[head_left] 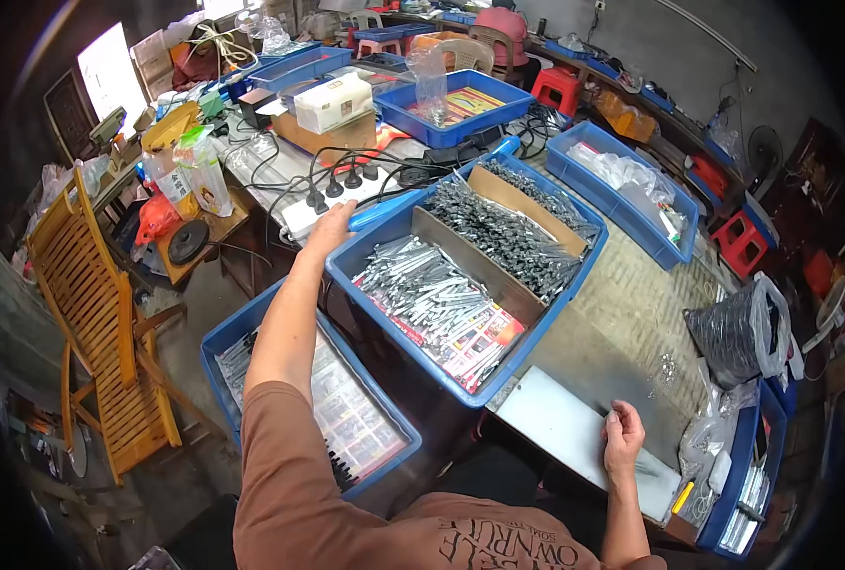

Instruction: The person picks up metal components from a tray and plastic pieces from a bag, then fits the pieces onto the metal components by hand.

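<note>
My left hand point(330, 231), fingers stretched out, is at the far left corner of a blue tray point(399, 350), beside a white power strip point(298, 218) and a blue rod-like thing point(381, 210). I cannot tell whether it touches the tray. Cardboard dividers point(449, 249) split this tray: silvery slim metal pieces point(421, 275) lie on printed sheets in the near part, dark slim pieces point(499, 233) fill the parts behind. Over a pale board point(557, 415) at the table's front edge, my right hand point(623, 439) has its fingers curled together; anything inside is hidden.
Below left, another blue tray point(405, 454) holds slim pieces and printed sheets. A blue tray of plastic bags point(622, 180) stands at right, near a bagged dark spool point(738, 332). Black plugs and cables point(354, 178) crowd the back. A wooden chair point(99, 323) stands left; people sit farther off.
</note>
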The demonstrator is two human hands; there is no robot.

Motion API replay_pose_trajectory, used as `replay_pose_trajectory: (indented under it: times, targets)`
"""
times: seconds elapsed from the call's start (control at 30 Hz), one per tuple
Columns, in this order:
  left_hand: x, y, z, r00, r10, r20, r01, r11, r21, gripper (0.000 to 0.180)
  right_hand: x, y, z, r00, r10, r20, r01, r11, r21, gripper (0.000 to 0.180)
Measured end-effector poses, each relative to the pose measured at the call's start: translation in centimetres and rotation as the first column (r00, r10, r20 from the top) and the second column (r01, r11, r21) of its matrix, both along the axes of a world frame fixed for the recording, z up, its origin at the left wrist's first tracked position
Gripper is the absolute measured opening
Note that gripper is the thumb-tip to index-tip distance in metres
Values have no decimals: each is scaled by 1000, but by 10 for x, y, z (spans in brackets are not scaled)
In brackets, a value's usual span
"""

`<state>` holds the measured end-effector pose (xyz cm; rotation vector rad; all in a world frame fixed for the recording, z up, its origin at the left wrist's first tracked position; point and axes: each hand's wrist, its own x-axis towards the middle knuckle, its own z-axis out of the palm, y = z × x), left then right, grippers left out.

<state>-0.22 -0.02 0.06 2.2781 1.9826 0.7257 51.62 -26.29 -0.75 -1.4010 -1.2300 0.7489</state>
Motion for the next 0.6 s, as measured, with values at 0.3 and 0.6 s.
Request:
replay_pose_trajectory:
  times: [0.3, 0.6]
  targets:
    - [-3, -20, 30, 987, 27, 157, -71, 956, 285, 44, -2, 3, -1, 1000, -8, 18, 8, 1000, 12, 15]
    - [117, -150, 182, 548, -648, 528, 180, 708, 683, 37, 2, 3, -5, 985, -76, 155, 75, 997, 16, 16]
